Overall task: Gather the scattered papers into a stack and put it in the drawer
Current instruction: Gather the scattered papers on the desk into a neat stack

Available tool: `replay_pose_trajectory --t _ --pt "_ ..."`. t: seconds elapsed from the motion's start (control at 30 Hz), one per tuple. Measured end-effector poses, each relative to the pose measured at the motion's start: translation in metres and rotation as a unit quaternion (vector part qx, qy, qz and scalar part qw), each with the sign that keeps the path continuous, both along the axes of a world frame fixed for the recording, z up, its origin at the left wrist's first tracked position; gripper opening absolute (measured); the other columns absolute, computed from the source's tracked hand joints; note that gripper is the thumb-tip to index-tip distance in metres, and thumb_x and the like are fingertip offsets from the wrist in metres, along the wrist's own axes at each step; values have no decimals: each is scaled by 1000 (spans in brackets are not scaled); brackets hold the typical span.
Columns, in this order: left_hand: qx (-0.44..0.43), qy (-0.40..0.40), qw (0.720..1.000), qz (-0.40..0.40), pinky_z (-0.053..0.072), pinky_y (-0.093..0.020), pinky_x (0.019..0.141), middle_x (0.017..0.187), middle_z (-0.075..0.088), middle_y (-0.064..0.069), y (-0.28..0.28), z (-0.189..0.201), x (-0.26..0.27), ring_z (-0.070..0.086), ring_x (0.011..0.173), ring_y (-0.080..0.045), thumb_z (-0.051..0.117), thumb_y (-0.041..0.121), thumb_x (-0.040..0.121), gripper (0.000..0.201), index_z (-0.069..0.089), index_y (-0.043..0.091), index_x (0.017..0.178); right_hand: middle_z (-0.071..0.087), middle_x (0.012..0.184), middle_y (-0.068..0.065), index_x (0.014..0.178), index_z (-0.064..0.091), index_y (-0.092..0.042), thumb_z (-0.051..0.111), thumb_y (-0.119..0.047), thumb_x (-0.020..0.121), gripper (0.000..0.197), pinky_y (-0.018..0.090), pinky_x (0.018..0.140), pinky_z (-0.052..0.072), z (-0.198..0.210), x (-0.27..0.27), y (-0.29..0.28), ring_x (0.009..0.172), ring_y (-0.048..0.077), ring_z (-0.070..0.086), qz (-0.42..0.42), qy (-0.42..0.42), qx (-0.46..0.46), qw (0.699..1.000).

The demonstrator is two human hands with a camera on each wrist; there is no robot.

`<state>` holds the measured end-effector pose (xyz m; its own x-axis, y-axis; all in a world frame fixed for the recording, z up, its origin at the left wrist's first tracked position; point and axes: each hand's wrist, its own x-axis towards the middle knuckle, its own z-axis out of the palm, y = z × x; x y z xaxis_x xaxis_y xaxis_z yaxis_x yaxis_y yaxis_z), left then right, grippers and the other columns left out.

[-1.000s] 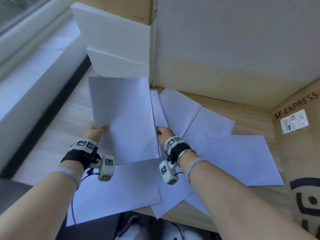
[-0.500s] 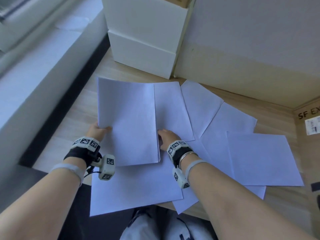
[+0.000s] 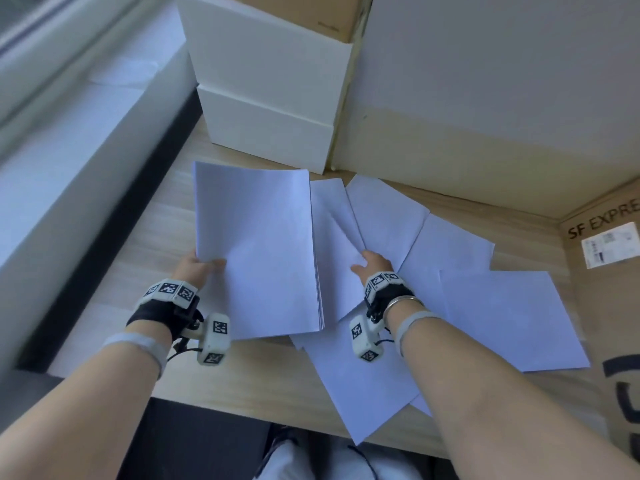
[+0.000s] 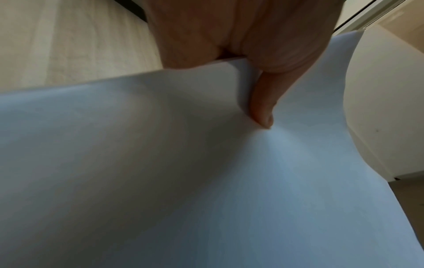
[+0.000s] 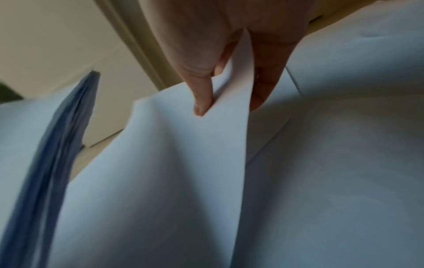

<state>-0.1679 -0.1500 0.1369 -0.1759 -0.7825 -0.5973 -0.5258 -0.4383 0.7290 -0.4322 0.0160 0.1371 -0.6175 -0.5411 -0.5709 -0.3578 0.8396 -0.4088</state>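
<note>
Here the wooden tabletop (image 3: 162,216) is carrying white loose sheets (image 3: 502,317), fanning out and overlapping to the right of the right hand (image 3: 375,265) and beneath its wrist. The stack (image 3: 256,247), plain white with edges nearly flush, is being held tilted up off the tabletop; the left hand (image 3: 195,268) is gripping its left edge, thumb (image 4: 261,108) pressing on top and fingers underneath. Just right of the stack, the right hand is pinching one curling sheet (image 5: 174,148) between thumb (image 5: 201,98) and fingers.
</note>
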Motion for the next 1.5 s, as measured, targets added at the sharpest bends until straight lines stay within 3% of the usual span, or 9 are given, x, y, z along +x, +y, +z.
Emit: replay_pose_trajectory --t 0.13,0.47,0.6,0.77,0.9,0.97,1.13,1.27,1.5 --pt "9 33 999 11 44 -44 87 123 58 -31 1 -2 -6 52 96 -25 60 -3 84 43 51 -7 126 48 140 16 136 43 -5 46 -18 95 43 37 100 43 -6 -2 -5 125 34 50 -70 27 22 997" --pt "15 37 999 8 43 -50 95 126 56 -33 1 -20 -12 53 96 -27 60 -4 84 44 51 -5 126 39 136 12 117 59 -2 60 -20 88 33 37 99 41 -28 -1 -12 125 33 40 21 99 61 993" --pt "10 31 999 4 42 -42 86 114 59 -28 4 -24 -16 52 95 -27 59 -6 84 43 52 -7 125 56 115 16 87 47 -12 59 -11 87 12 33 86 48 -26 -7 -14 106 32 57 35 85 33 995" --pt "7 30 999 -19 44 -35 77 86 60 -11 9 -21 -26 55 79 -24 57 -6 85 38 52 -6 123 55 84 9 100 40 -15 56 0 87 25 28 63 43 -14 -11 -2 75 29 56 -59 56 -52 995" --pt "4 30 999 -35 48 -28 63 70 56 -3 12 -14 -37 56 55 -20 58 -6 84 29 56 -7 113 60 108 15 124 45 -15 62 -7 85 43 30 79 48 3 -26 18 94 27 59 -48 22 -11 999" --pt "1 28 999 -37 46 -30 65 71 55 -3 15 -11 -45 52 57 -21 60 -6 83 36 54 -15 118 58 107 15 112 56 -9 60 -11 87 25 30 89 48 7 -29 31 100 25 58 -16 29 40 999" --pt "-2 47 998 -50 40 -27 61 75 56 -7 29 -6 -66 47 59 -18 56 -7 85 38 52 -13 122 57 87 11 81 59 -5 49 -11 91 16 28 80 46 4 -21 65 98 26 59 -19 22 111 993" --pt "-3 36 997 -69 43 -24 49 68 51 -2 38 -12 -72 53 50 -19 56 -7 85 37 52 -13 122 42 136 11 122 55 -6 48 -21 94 32 35 103 38 -5 -11 83 128 30 41 18 58 168 984" --pt "4 11 995 -94 37 -33 79 98 54 -17 44 -25 -74 50 80 -25 57 -4 85 38 53 -12 122 38 134 8 117 55 -7 58 -14 88 30 36 98 45 -20 6 90 119 30 47 -14 59 139 988"
